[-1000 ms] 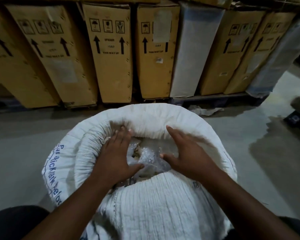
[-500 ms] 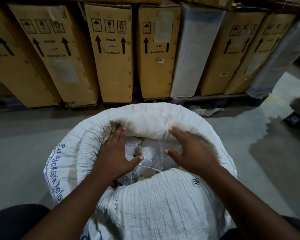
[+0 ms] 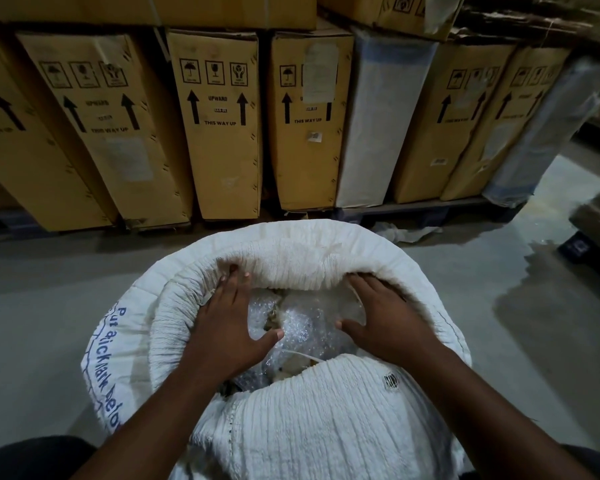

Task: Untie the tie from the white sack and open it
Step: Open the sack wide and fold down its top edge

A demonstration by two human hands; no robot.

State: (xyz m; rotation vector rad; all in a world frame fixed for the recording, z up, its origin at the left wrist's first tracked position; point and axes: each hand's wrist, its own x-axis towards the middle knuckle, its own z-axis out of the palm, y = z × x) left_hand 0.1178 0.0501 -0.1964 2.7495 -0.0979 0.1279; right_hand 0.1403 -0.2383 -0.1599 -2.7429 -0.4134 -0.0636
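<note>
From the head camera we look down and see a big white sack (image 3: pixel 326 427) standing on the gray floor (image 3: pixel 42 306), right in front of us. Its top is open and the edge is rolled down like a fat ring. Blue letters run down its left side.

Our left hand (image 3: pixel 227 327) is inside the mouth of the sack. It lies flat with the fingers spread, and the fingertips touch the far rolled edge. It is not gripping anything.

Our right hand (image 3: pixel 385 323) is in the mouth too, on the right side. Its fingertips are tucked under the far rolled edge, so we cannot tell if they grip the cloth. The thumb sticks out to the left.

Between the two hands we see bubble wrap (image 3: pixel 305 327) filling the sack. A thin white string (image 3: pixel 300 355) lies across it near the closer edge.

Behind the sack, tall brown boxes (image 3: pixel 222 133) with black arrows stand in a row.
</note>
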